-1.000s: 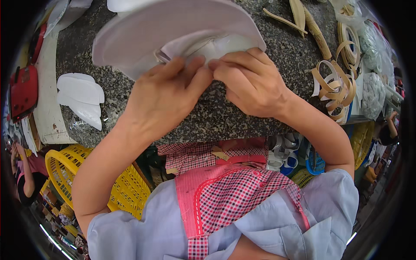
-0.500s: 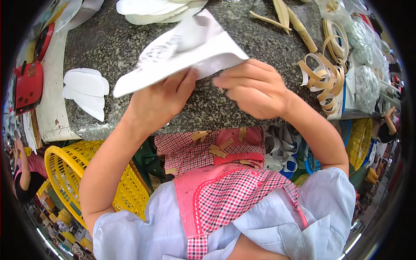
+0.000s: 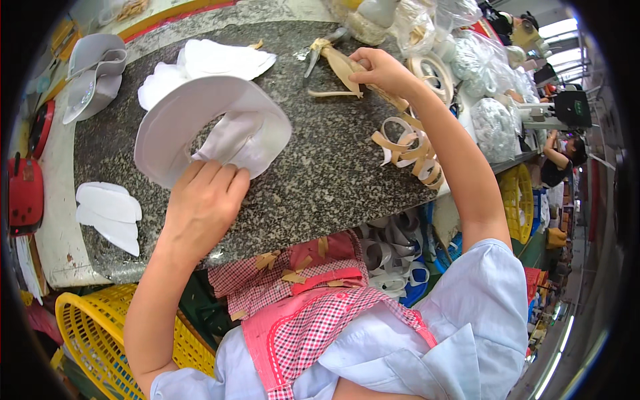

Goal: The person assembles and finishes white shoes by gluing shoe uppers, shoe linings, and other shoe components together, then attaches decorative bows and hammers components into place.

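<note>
My left hand point(image 3: 207, 200) is closed on the near edge of a white shoe upper point(image 3: 160, 133). The upper is tipped so that its opening and pale inner lining face me, over the granite slab. At the far right, my right hand point(image 3: 383, 72) reaches to a cluster of wooden tools. Its thumb and fingers are closed around a wooden tool handle point(image 3: 393, 99). A flat, pale wooden stick point(image 3: 341, 67) lies beside the fingers, with a thin curved strip point(image 3: 333, 94) nearby. What the fingertips press on is partly hidden.
White shaped pieces lie in a far stack point(image 3: 223, 59) and a near-left pile point(image 3: 110, 210) on the granite worktop point(image 3: 320, 173). Curled tan tape point(image 3: 407, 150) rests at the right. A grey-white upper point(image 3: 97, 73) stands far left. A yellow basket point(image 3: 100, 327) sits below left.
My right hand has left the white upper and moved far right to the wooden tools. My left hand has turned the upper so its opening shows. The view has shifted right.
</note>
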Tool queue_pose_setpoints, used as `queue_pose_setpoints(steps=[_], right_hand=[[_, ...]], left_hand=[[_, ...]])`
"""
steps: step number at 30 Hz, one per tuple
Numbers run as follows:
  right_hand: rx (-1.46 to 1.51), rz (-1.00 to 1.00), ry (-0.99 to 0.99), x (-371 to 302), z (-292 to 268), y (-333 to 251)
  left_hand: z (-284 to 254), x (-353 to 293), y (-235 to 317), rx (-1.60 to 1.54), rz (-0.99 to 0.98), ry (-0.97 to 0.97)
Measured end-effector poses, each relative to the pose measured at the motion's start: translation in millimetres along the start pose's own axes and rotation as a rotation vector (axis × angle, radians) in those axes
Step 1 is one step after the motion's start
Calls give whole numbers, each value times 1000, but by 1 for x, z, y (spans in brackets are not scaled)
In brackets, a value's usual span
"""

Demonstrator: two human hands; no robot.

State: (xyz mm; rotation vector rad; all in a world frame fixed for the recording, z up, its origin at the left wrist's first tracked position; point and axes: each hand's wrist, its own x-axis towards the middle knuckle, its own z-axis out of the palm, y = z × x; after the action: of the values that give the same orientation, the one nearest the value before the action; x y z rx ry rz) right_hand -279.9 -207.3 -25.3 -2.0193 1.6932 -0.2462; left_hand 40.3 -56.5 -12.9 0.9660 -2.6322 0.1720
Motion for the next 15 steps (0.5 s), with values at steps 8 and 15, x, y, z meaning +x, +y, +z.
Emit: queue_pose_setpoints(steps=[8,15], right_hand=[[-232,-154,72,-4,-8,-24],[561,-188,415,-49,-31,-81]], left_hand=[[6,-10,4,39,-32,-5],[10,-22,8,243,-44,211]])
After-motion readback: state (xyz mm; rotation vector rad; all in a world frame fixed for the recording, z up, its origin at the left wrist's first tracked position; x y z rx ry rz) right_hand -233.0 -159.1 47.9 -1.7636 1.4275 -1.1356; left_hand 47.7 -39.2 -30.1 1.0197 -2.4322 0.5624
